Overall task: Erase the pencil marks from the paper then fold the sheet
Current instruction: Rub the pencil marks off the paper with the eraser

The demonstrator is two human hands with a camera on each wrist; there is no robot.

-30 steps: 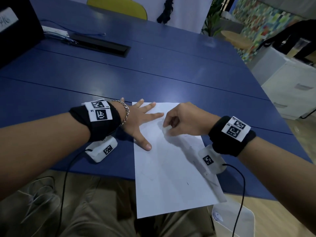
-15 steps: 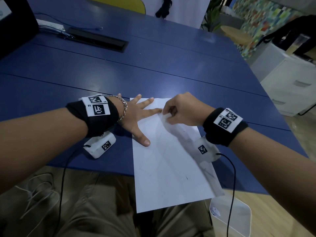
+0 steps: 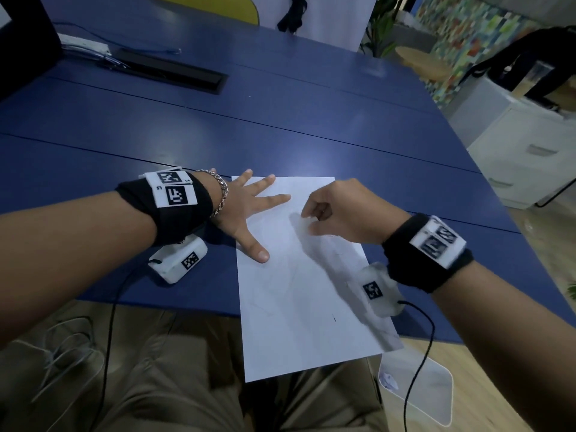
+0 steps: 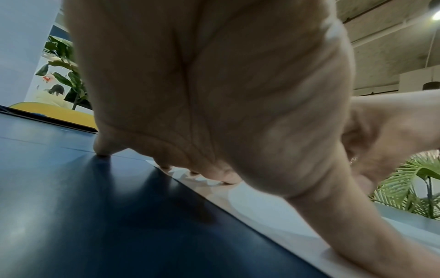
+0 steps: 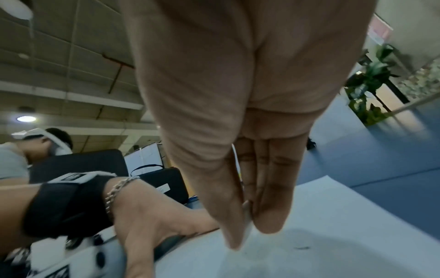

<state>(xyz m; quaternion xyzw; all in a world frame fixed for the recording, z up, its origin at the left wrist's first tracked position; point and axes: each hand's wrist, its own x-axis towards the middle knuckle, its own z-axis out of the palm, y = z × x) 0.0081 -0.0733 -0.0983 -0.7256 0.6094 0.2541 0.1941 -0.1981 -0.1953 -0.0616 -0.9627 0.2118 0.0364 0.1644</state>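
A white sheet of paper (image 3: 296, 307) lies on the blue table (image 3: 280, 120), its near end hanging over the table edge above my lap. My left hand (image 3: 249, 210) presses flat on the sheet's upper left corner, fingers spread. Over the upper middle of the sheet, my right hand (image 3: 308, 221) pinches a thin white eraser (image 5: 247, 223) between thumb and fingers, its tip at the paper (image 5: 333, 225). Faint pencil marks (image 3: 334, 318) remain lower on the sheet, and a short dark mark (image 5: 301, 248) lies just right of the eraser.
A black cable tray (image 3: 174, 73) is set into the table at the far left, beside a dark case (image 3: 25, 42). A clear plastic box (image 3: 417, 388) sits on the floor by my right knee. A white cabinet (image 3: 530, 151) stands to the right of the table.
My right hand has rubbed back and forth a little over the top of the sheet with the eraser. My left hand has stayed pressed on the corner.
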